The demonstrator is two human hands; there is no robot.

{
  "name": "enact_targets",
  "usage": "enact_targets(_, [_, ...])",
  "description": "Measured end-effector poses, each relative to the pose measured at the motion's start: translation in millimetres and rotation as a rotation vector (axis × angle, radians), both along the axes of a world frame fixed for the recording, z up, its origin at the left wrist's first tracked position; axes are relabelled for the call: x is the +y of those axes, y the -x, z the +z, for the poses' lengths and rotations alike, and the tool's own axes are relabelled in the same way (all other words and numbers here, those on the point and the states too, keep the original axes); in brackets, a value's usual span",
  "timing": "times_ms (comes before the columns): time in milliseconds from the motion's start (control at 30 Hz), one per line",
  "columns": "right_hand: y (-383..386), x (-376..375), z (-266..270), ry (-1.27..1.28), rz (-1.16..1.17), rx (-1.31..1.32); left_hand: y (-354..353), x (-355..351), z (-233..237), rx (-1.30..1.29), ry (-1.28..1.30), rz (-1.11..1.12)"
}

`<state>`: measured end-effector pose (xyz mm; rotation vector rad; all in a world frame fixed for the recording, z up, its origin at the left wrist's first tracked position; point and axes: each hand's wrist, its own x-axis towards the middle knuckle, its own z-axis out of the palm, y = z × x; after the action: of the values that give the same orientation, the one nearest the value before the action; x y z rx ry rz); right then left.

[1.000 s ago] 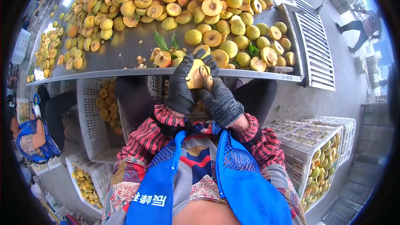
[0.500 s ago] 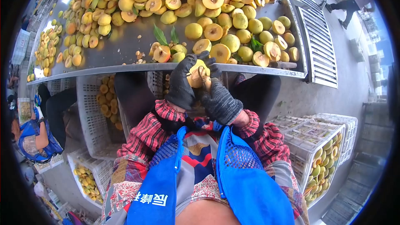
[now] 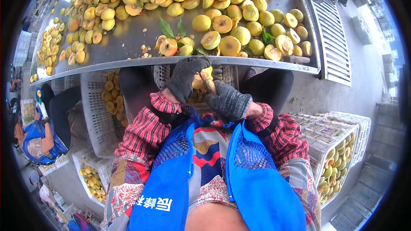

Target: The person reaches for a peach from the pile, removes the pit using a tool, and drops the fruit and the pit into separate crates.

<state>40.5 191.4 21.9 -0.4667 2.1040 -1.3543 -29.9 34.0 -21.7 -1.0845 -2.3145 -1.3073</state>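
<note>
My left hand [image 3: 185,78], in a dark work glove, is closed around a yellow peach [image 3: 206,74] just below the table's front edge. Its cut side faces me. My right hand [image 3: 231,102], in a grey knitted glove, grips a small pitting tool [image 3: 211,87] with a tan handle. The tool's thin end meets the peach flesh, partly hidden by the fruit and fingers. Beyond my hands, peach halves [image 3: 230,45] and whole peaches lie on the metal table [image 3: 128,40]. Close to the edge are a reddish half [image 3: 168,47], green leaves [image 3: 166,28] and loose pits [image 3: 145,51].
White crates stand below and beside me: one at left [image 3: 96,119], one lower left [image 3: 81,158], one of peach halves at right [image 3: 317,145]. A wooden-handled tool [image 3: 297,60] lies on the table's right corner. Another person [image 3: 43,141] works at far left.
Both hands have come slightly lower, away from the table edge, with the peach and tool still held together. The peach has tilted, and the tool's looped end shows less clearly. My view has shifted slightly.
</note>
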Motion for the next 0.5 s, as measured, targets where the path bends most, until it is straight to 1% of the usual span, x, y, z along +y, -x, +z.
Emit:
enact_targets(33, [1.8, -1.6, 1.7, 0.039, -0.051, -0.214, 2.0, -4.2, -6.4, -0.002, 0.0, 0.002])
enact_targets(67, [4.7, 0.1, -5.2, 0.038, -0.049, -0.214, 7.2, -10.9, -15.6, -0.163, 0.104, -0.044])
enact_targets(100, [7.4, 3.5, -17.9, 0.022, 0.065, 0.346, 10.0, -15.7, -24.4, -0.325, 0.209, -0.091])
enact_targets(133, [10.0, 1.9, -16.9, 0.006, 0.178, 0.905, 8.6, -15.0, -23.0, -0.412, 0.16, -0.049])
enact_targets(167, [8.3, -0.9, -14.0, 0.007, 0.18, 0.904, 7.5, -15.3, -21.1, -0.412, 0.16, -0.048])
enact_targets(233, [2.2, -8.6, -1.8, 0.313, -0.175, -0.195, 4.6, -16.5, -16.5, -0.29, 0.124, 0.018])
enact_targets(267, [3.0, -8.4, 2.2, 0.312, -0.172, -0.198, 3.1, -15.2, -17.6, -0.293, 0.124, 0.021])
enact_targets(333, [7.3, -4.1, 6.7, 0.43, -0.172, -0.613, 0.9, -12.2, -17.1, -0.377, -0.052, 0.067])
enact_targets(367, [9.7, -2.2, 3.1, 0.43, -0.17, -0.614, 1.0, -14.0, -14.0, -0.378, -0.052, 0.069])
enact_targets(433, [13.2, 0.7, -6.8, 0.377, 0.204, 0.287, 1.7, -18.8, -6.4, -0.746, -0.164, -0.104])
enact_targets(467, [12.5, -0.1, -4.5, 0.377, 0.206, 0.283, 4.2, -22.2, -17.5, -0.75, -0.166, -0.102])
enact_targets(500, [12.4, -1.2, 1.0, 0.388, 0.091, -0.17, 9.9, -26.1, -36.4, -0.707, -0.099, -0.181])
